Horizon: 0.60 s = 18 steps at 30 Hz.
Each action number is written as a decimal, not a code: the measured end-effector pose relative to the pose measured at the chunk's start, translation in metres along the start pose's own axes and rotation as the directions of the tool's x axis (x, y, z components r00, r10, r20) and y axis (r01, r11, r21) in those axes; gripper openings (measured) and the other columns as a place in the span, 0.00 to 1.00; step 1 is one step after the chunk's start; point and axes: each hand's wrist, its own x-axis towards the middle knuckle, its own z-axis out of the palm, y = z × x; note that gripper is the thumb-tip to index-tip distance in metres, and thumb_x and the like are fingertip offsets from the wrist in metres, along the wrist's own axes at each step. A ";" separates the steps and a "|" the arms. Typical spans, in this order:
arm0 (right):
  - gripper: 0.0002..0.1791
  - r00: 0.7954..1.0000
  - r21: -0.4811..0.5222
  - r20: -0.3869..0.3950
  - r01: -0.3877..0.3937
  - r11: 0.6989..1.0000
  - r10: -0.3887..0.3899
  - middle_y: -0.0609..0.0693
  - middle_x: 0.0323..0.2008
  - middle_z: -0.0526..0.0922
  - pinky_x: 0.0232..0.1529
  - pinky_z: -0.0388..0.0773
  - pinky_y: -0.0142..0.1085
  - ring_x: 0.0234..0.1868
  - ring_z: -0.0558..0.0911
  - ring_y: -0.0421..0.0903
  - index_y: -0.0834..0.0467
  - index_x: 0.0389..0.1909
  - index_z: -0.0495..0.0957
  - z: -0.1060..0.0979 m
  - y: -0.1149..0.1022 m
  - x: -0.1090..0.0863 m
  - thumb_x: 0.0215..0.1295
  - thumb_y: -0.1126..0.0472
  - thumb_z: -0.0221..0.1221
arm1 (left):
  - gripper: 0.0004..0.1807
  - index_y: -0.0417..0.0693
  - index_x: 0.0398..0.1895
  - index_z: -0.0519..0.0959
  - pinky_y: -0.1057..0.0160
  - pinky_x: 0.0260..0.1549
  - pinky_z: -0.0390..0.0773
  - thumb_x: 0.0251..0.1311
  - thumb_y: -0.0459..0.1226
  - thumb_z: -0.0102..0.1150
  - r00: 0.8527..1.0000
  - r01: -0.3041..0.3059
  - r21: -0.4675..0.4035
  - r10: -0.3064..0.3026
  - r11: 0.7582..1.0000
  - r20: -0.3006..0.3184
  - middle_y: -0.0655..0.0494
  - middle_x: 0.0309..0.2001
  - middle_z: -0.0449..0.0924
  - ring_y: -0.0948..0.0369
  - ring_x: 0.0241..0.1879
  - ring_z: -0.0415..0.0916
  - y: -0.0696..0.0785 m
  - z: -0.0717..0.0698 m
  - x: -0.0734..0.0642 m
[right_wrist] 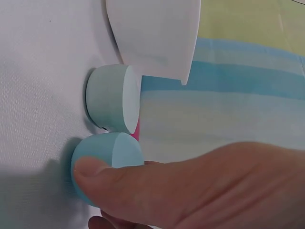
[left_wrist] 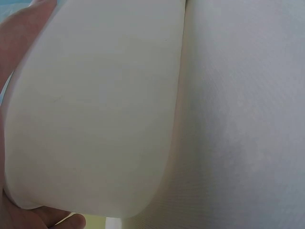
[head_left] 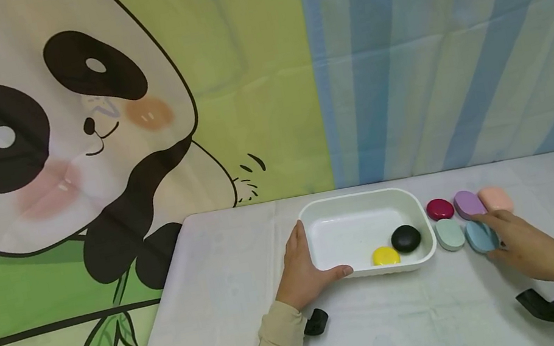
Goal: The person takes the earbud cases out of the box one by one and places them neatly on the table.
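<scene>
A white rectangular tray (head_left: 351, 276) stands on the table, holding a glossy black rounded piece (head_left: 406, 238) and a yellow one (head_left: 385, 256). My left hand (head_left: 306, 270) grips its left end, thumb along the near rim and fingers at the left wall; the tray's outer wall (left_wrist: 95, 114) fills much of the left wrist view. Right of the tray, my right hand (head_left: 525, 243) holds a light-blue rounded block (head_left: 480, 236). In the right wrist view the thumb presses the side of the blue block (right_wrist: 93, 148); the fingers behind it are mostly hidden.
Close to the blue block lie a pale mint block (head_left: 450, 234), a dark red glossy piece (head_left: 440, 209), a purple block (head_left: 468, 204) and a peach block (head_left: 495, 199). A white cloth covers the table (head_left: 393, 325). Behind hangs a panda-print and striped curtain (head_left: 260, 77).
</scene>
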 end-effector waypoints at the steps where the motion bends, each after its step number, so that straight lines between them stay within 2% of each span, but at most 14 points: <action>1: 0.39 1.000 0.002 0.004 0.001 1.000 -0.001 0.80 0.56 0.67 0.49 0.72 0.68 0.54 0.72 0.74 0.77 0.63 0.65 0.001 0.001 0.000 0.52 0.72 0.71 | 0.77 0.46 0.82 0.38 0.48 0.71 0.59 0.37 0.67 0.76 1.000 0.000 -0.003 0.000 1.000 0.000 0.46 0.80 0.41 0.49 0.77 0.45 0.000 0.000 0.000; 10: 0.36 0.999 -0.019 -0.018 0.033 0.999 -0.033 0.79 0.55 0.70 0.49 0.73 0.66 0.54 0.73 0.74 0.77 0.60 0.69 0.004 0.004 0.002 0.49 0.75 0.72 | 0.77 0.46 0.82 0.39 0.47 0.70 0.60 0.37 0.67 0.76 1.000 0.004 -0.007 -0.004 1.000 0.001 0.46 0.80 0.41 0.48 0.77 0.46 0.001 -0.001 -0.002; 18: 0.35 1.000 -0.039 -0.023 0.011 0.999 -0.012 0.77 0.52 0.73 0.46 0.76 0.65 0.51 0.75 0.72 0.74 0.61 0.70 -0.006 -0.007 0.002 0.50 0.76 0.71 | 0.78 0.44 0.82 0.39 0.47 0.70 0.59 0.37 0.67 0.76 1.000 0.000 -0.003 0.000 1.000 0.002 0.45 0.80 0.41 0.48 0.77 0.45 0.001 -0.001 -0.001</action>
